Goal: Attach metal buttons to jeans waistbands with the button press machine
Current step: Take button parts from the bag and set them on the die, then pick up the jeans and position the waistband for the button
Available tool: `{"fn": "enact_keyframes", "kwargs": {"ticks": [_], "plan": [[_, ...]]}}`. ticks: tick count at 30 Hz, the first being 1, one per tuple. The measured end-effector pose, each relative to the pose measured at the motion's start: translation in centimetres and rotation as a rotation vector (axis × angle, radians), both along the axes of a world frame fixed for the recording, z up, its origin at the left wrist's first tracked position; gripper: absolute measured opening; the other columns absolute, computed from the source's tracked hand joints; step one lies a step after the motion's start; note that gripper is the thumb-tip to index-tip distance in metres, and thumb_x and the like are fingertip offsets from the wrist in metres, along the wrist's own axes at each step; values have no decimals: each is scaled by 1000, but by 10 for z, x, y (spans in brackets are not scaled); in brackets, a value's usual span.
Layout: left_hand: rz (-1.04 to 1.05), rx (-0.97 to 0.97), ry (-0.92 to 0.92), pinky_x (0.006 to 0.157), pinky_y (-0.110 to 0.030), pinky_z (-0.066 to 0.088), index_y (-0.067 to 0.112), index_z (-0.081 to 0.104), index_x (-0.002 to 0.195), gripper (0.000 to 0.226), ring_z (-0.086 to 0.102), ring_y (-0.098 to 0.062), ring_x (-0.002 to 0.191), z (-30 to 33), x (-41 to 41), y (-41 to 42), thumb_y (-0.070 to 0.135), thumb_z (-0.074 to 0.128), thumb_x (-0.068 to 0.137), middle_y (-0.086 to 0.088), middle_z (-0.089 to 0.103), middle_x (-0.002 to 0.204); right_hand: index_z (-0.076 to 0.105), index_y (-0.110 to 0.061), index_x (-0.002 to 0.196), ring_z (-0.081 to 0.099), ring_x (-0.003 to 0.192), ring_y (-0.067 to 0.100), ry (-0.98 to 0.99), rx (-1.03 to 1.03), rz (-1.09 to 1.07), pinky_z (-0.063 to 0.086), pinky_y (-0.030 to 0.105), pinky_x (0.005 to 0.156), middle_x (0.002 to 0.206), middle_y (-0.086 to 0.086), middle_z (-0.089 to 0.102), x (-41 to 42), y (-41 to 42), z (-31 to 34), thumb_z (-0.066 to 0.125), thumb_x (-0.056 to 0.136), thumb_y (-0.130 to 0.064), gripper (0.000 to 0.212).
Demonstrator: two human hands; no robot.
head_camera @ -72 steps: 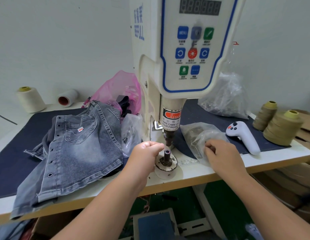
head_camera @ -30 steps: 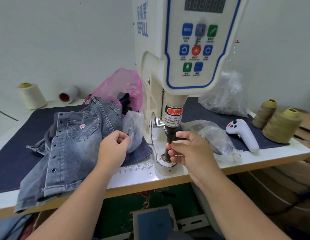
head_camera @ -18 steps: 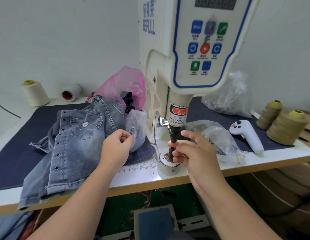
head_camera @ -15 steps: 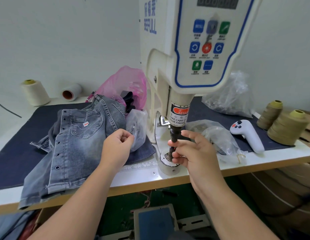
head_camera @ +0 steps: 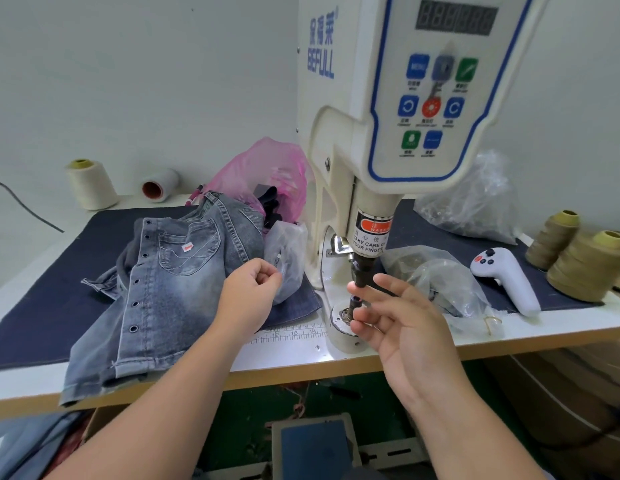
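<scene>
The right hand [head_camera: 402, 327], fingers spread apart, reaches the lower die [head_camera: 346, 311] at 3 o'clock, probably seating a button, while the left hand [head_camera: 249, 292] curls, seemingly pinching another.

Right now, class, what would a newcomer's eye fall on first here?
The tall white button press machine with its blue keypad dominates the centre. Just below, the right hand reaches its fingers to the die under the plunger. Left of it, grey jeans lie heaped on the table.

Left hand [head_camera: 250, 296] fisted; right hand [head_camera: 403, 327] spread.
</scene>
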State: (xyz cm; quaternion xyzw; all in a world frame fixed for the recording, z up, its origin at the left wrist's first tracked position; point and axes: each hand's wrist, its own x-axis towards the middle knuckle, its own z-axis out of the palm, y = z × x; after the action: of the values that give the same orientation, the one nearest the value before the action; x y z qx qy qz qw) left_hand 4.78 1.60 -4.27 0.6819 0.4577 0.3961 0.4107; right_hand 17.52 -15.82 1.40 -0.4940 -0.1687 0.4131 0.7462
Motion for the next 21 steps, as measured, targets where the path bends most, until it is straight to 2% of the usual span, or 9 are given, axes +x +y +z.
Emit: {"fn": "enact_keyframes", "kwargs": {"ticks": [3, 6, 8, 11, 14, 16, 18, 21], "plan": [[-7, -41, -82, 57, -29, 47, 29, 65, 76, 18, 52, -12, 60, 7, -7, -3, 24, 61, 93, 8, 61, 68, 65, -10, 107, 68, 61, 17, 6, -14, -35, 55, 30, 56, 97, 19, 75, 3, 0, 0, 64, 85, 5, 27], [54, 30, -119, 51, -18, 44, 31, 63, 75, 23, 52, -4, 55, 14, -18, -11, 22, 58, 95, 12, 61, 64, 64, -10, 104, 66, 58, 14, 20, -23, -59, 54, 27, 52, 95, 18, 75, 4, 0, 2, 59, 89, 6, 23], [103, 130, -29, 51, -12, 42, 28, 61, 76, 20, 54, 2, 58, 22, -27, -11, 19, 57, 94, 14, 62, 68, 63, -10, 104, 65, 56, 13, 42, -24, -46, 53, 26, 51, 95, 18, 76, 5, 1, 3, 55, 91, 7, 23], [235, 264, 172, 60, -24, 42, 26, 58, 82, 13, 56, -3, 69, 40, -40, 3, 18, 56, 91, 10, 61, 72, 63, -10, 104, 66, 57, 14, 52, -47, -37, 54, 28, 52, 95, 16, 76, 3, 0, 3, 56, 91, 7, 23], [336, 293, 362, 79, -36, 45, 17, 61, 99, 11, 58, -25, 97, 58, -48, 22, 19, 53, 92, -1, 63, 103, 63, -9, 105, 66, 59, 16, 46, -42, -40, 55, 28, 52, 94, 15, 76, 1, -3, 2, 56, 91, 7, 22], [377, 294, 431, 84, -40, 45, 12, 62, 103, 19, 56, -32, 106, 65, -50, 32, 23, 50, 95, -10, 62, 111, 63, -10, 104, 63, 61, 17, 26, -51, -54, 54, 29, 52, 95, 15, 75, 1, -6, 2, 56, 92, 6, 21], [401, 287, 436, 85, -42, 45, 8, 61, 106, 22, 55, -34, 104, 73, -49, 39, 21, 46, 97, -14, 63, 111, 64, -10, 101, 61, 62, 18, 11, -58, -62, 53, 30, 52, 95, 15, 74, 3, -9, 1, 55, 92, 6, 20], [426, 129, 380, 72, -32, 39, 8, 61, 105, 20, 51, -28, 90, 84, -53, 54, 12, 46, 93, -14, 64, 107, 65, -8, 97, 61, 58, 15, -9, -77, -59, 52, 29, 49, 84, 13, 72, 6, -16, -1, 54, 90, 8, 21]]}}
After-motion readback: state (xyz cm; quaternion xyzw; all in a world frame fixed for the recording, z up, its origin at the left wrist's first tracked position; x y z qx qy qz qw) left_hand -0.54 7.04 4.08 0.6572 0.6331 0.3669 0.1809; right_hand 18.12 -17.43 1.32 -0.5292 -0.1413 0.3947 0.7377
